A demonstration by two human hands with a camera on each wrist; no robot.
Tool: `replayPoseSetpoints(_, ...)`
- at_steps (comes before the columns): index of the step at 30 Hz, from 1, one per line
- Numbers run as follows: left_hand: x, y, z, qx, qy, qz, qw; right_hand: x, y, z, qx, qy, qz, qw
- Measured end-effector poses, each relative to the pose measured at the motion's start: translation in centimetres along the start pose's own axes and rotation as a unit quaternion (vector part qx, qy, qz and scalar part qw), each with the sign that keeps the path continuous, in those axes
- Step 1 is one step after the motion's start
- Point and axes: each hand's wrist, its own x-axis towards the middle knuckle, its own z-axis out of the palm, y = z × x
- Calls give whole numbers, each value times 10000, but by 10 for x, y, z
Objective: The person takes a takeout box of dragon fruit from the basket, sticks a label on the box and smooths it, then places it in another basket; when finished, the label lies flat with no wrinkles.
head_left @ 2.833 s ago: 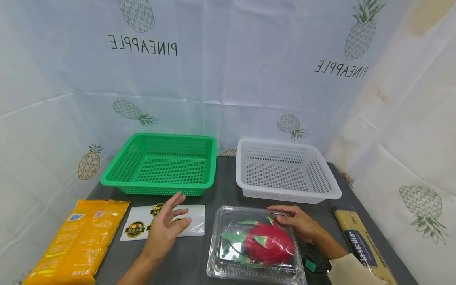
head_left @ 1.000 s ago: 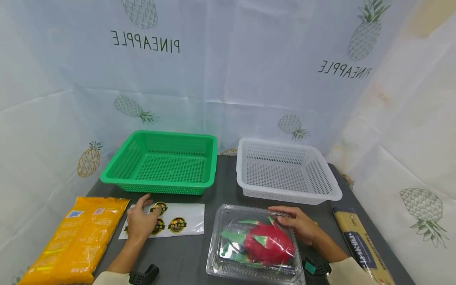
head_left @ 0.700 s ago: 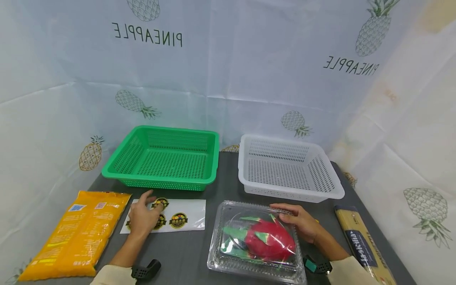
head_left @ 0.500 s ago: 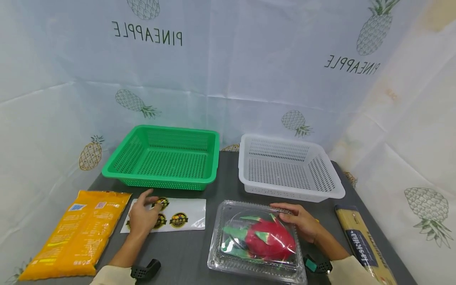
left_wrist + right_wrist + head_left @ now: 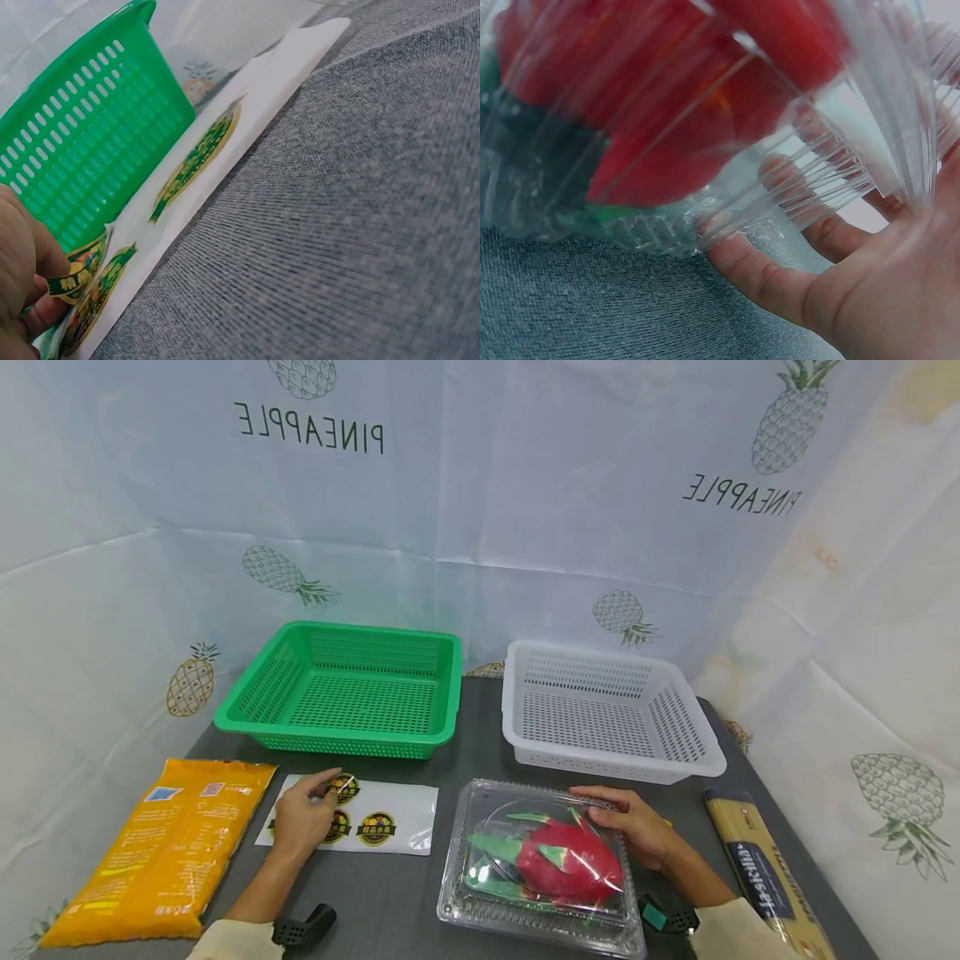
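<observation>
My left hand (image 5: 302,818) is over the left part of a white sticker sheet (image 5: 408,806). Thumb and finger pinch a round black-and-gold sticker (image 5: 75,279), whose edge stands up from the sheet in the left wrist view. Another sticker (image 5: 376,829) lies flat to the right. A clear plastic clamshell box (image 5: 468,922), lid down, has a red dragon fruit (image 5: 570,864) with green scales inside. My right hand (image 5: 637,831) grips the box by its far right corner; its fingers (image 5: 832,232) show partly through the ribbed plastic.
Behind the sheet stands a green basket (image 5: 337,739), and a white basket (image 5: 600,764) is behind the box. An orange packet (image 5: 157,852) lies far left, a pasta packet (image 5: 768,877) far right. Printed cloth (image 5: 480,485) walls the table's back.
My left hand has come down and leftward onto the sheet, and a sticker's edge now rises in its fingers. The sheet's right end shifted slightly. The right hand stays on the box.
</observation>
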Motion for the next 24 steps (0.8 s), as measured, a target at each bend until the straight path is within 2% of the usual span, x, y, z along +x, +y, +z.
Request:
replayPoseSetpoints(3, -1, 0, 0, 142, -123, 56, 9998, 0, 1, 0, -1, 27, 11, 10000)
replayPoseSetpoints(6, -1, -1, 0, 220, -113, 146, 9996, 0, 1, 0, -36, 75, 59, 9999)
replayPoseSetpoints(10, -1, -2, 0, 122, -59, 167, 9998, -1, 2, 0, -71, 123, 98, 9999)
replayPoseSetpoints(24, -1, -1, -5, -55, -393, 149, 9991, 0, 3, 1, 93, 26, -62, 9999)
